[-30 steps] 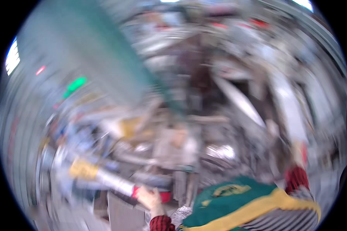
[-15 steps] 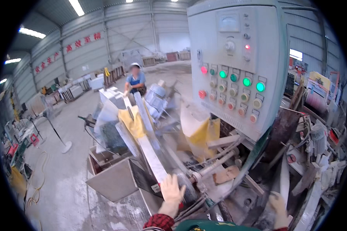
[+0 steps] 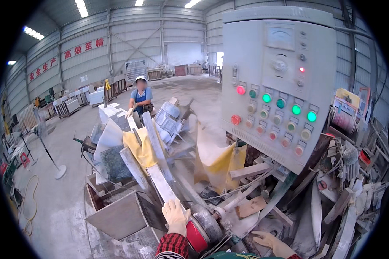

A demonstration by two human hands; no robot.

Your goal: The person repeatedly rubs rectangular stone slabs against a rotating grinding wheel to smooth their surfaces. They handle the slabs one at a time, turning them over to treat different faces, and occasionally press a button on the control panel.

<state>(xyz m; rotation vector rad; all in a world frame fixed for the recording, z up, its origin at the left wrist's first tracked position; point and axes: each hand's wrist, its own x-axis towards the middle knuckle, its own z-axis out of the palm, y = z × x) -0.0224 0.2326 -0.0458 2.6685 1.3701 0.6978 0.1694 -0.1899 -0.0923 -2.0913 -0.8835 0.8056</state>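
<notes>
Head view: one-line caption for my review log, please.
Gloved left hand rests on a long pale stone strip beside a grey control panel; gloved right hand low among dusty machine parts; a second worker beyond.

My right hand [image 3: 273, 243] is cut off at the lower edge, so my wrist is hidden. My left hand [image 3: 175, 214] hides the near end of the stone strip [image 3: 160, 183]; its palm is unseen.

Your left hand [image 3: 175, 216] wears a matt, cream cloth glove and lies on the pale, dusty, rough-edged stone strip [image 3: 162, 185], with a glossy red plastic-looking cap [image 3: 196, 236] at its four o'clock. At your two o'clock the grey painted-metal control box [image 3: 277, 82] looks smooth and matt, its round buttons shiny plastic. Yellow cloth sheets [image 3: 220, 162] at twelve o'clock hang limp, powdered with dust.
</notes>
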